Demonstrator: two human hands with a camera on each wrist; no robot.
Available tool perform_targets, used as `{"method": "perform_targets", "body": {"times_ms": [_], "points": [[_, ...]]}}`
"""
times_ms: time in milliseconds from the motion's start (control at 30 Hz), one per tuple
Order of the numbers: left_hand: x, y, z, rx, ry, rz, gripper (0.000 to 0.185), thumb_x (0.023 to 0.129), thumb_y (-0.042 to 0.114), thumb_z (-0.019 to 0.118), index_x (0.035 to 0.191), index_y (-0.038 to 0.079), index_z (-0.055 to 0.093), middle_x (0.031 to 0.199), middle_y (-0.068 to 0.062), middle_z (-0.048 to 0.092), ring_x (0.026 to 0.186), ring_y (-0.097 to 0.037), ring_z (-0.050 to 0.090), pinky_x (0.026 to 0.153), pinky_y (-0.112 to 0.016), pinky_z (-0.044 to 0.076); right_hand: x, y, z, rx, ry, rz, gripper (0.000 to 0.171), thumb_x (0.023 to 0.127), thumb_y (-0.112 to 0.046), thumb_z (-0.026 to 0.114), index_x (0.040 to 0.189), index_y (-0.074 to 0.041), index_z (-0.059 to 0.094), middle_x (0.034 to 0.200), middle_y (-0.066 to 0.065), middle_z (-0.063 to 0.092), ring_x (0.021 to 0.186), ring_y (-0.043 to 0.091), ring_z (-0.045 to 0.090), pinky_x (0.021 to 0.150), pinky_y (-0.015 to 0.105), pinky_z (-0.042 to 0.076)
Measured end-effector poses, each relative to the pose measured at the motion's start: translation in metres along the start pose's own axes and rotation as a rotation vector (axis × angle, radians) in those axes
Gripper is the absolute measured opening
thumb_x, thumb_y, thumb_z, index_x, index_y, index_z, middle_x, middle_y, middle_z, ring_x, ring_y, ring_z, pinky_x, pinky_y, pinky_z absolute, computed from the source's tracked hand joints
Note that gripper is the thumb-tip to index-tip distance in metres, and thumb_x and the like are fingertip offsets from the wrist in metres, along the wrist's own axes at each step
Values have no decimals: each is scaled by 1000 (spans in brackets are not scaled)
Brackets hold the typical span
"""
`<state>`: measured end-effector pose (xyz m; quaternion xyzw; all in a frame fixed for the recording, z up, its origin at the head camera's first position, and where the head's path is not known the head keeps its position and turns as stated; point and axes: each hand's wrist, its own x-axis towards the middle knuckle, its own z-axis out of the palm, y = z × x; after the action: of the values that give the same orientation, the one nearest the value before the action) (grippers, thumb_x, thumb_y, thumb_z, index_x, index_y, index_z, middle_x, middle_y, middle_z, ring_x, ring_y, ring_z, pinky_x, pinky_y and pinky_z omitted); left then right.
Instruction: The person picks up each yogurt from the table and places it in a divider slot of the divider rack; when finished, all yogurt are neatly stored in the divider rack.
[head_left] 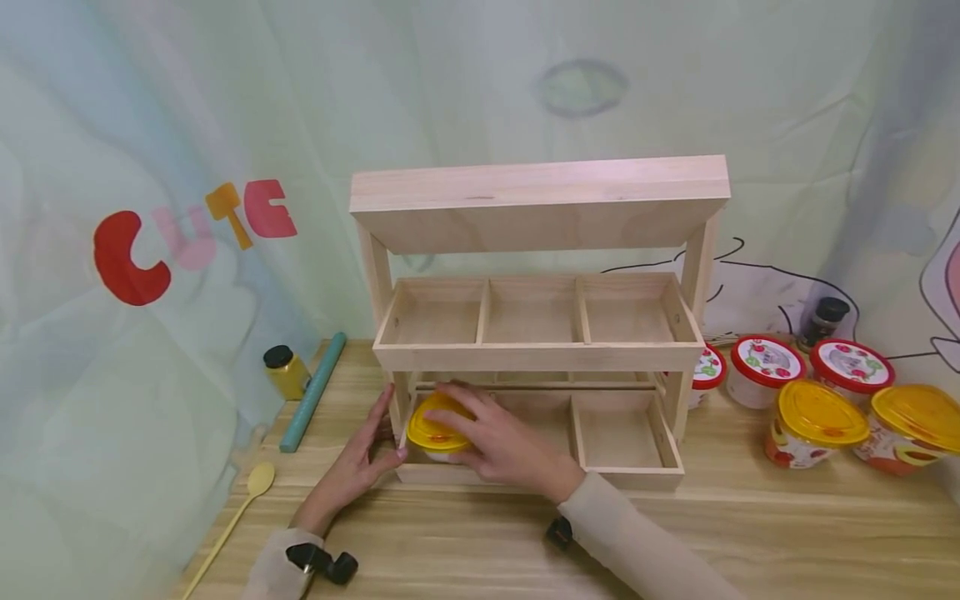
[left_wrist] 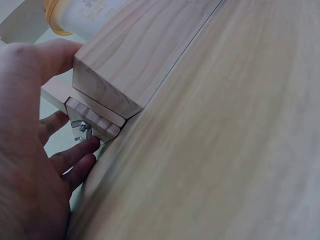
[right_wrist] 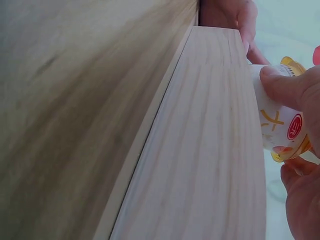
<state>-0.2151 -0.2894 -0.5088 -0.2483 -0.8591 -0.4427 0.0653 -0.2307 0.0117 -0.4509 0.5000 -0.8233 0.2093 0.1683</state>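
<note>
A plastic cup with a yellow lid (head_left: 431, 431) sits in the left compartment of the lower tray (head_left: 540, 477) of a pale wooden shelf (head_left: 536, 358). My right hand (head_left: 510, 442) holds this cup from above and the right, thumb and fingers spread around it. In the right wrist view the cup's printed white side (right_wrist: 280, 117) shows behind the tray's front board. At the shelf's lower left end, my left hand (head_left: 360, 458) grips the corner. Its thumb lies on the front board, and its fingers touch the side near metal wing nuts (left_wrist: 82, 126).
Red-lidded cups (head_left: 767, 360) and yellow-lidded cups (head_left: 821, 415) stand to the right, with a black-capped jar (head_left: 828, 315) behind. On the left are a yellow jar (head_left: 287, 375), a teal stick (head_left: 315, 392) and a yellow spoon (head_left: 260, 481). A printed curtain (head_left: 465, 100) hangs behind.
</note>
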Motion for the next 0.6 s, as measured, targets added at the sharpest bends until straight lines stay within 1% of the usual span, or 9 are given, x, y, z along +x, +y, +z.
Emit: {"method": "perform_targets", "body": {"times_ms": [100, 200, 267, 400, 500, 600], "points": [[0, 0, 0, -5, -2, -2, 101, 100, 10, 71, 175, 24, 5, 172, -27, 36, 137, -11, 58, 109, -29, 53, -3, 1, -1, -3, 24, 8, 74, 94, -33, 84, 157, -23, 48, 173, 15, 35, 154, 38, 45, 119, 52, 50], [1, 0, 1, -8, -2, 4, 101, 100, 10, 72, 175, 23, 5, 169, -27, 40, 136, -9, 58, 109, -28, 52, -12, 2, -7, 3, 61, 28, 78, 92, -35, 87, 158, -24, 47, 173, 16, 35, 154, 40, 44, 118, 54, 50], [2, -1, 2, -5, 3, 10, 102, 99, 9, 72, 175, 23, 6, 166, -28, 44, 134, -8, 59, 110, -28, 52, -22, 3, -13, -14, 81, 44, 79, 91, -37, 87, 158, -24, 48, 172, 16, 37, 153, 40, 44, 117, 55, 51], [1, -3, 2, 22, 14, 0, 102, 99, 10, 73, 175, 24, 7, 165, -26, 47, 134, -8, 60, 112, -27, 49, -46, 6, -26, -64, 103, 81, 77, 91, -43, 85, 157, -24, 51, 171, 15, 40, 152, 38, 46, 115, 56, 52], [0, -2, 1, 44, 16, -18, 102, 99, 12, 73, 175, 25, 7, 167, -25, 46, 134, -8, 59, 113, -29, 48, -64, 5, -39, -61, 98, 136, 76, 92, -45, 84, 157, -24, 52, 172, 12, 38, 153, 36, 44, 117, 57, 50], [0, 0, 1, 49, 18, -16, 102, 99, 11, 74, 175, 24, 7, 165, -26, 47, 134, -7, 59, 112, -30, 49, -82, 4, -53, -56, 110, 189, 77, 91, -45, 85, 157, -25, 52, 171, 13, 40, 151, 38, 45, 116, 60, 49]]}}
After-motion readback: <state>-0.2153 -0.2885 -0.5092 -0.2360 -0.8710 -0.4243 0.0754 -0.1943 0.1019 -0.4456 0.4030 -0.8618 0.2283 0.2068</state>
